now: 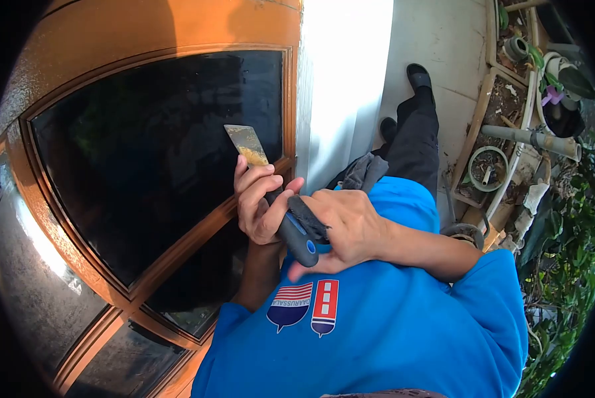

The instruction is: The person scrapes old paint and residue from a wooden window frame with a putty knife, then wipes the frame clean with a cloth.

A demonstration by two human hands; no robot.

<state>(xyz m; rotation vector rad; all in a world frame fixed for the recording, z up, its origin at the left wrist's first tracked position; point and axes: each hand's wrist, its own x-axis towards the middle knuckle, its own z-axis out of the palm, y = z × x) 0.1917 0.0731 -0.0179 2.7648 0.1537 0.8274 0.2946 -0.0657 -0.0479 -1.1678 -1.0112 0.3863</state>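
While the left hand [261, 207] grips a scraper [248, 144], the right hand [352, 224] clasps cloth [308, 219]; a pot [471, 174] holds soil [496, 161].

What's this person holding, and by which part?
A scraper, by its handle near the blade, in the left hand; the right hand holds dark unidentified material at the handle.

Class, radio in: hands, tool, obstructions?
Left hand gripping scraper. Right hand holding dark cloth-like piece at handle. Yellow-stained blade exposed; nothing across its edge.
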